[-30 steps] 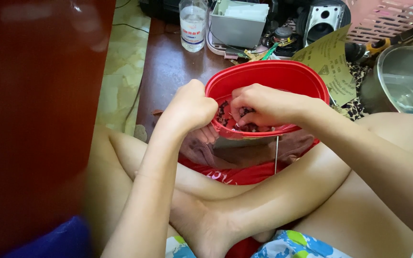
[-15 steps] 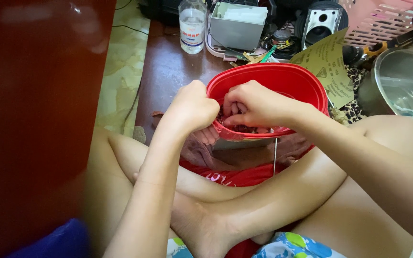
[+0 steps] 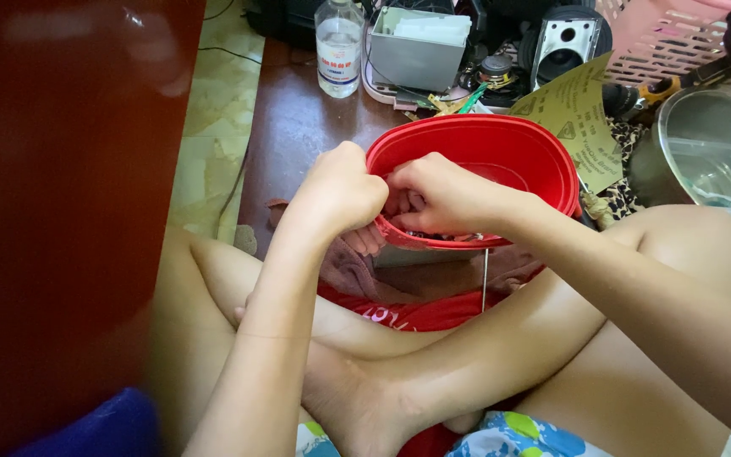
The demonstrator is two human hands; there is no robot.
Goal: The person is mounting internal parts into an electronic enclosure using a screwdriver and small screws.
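Head view: a red plastic tub [image 3: 501,148] is seen tilted on the crossed legs, just in front of the knees. Its near rim is gripped by the left hand [image 3: 336,190], fingers curled tight over the edge. The right hand [image 3: 442,196] is tucked right beside it, closed around something small inside the tub, can't be made out. A water bottle [image 3: 338,46] and a speaker [image 3: 564,46] are spotted on the floor behind.

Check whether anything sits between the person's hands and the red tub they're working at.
Nothing visible does. The left hand and right hand are both already at the near rim of the red tub, fingers curled over its edge. What the fingers pinch inside is hidden.
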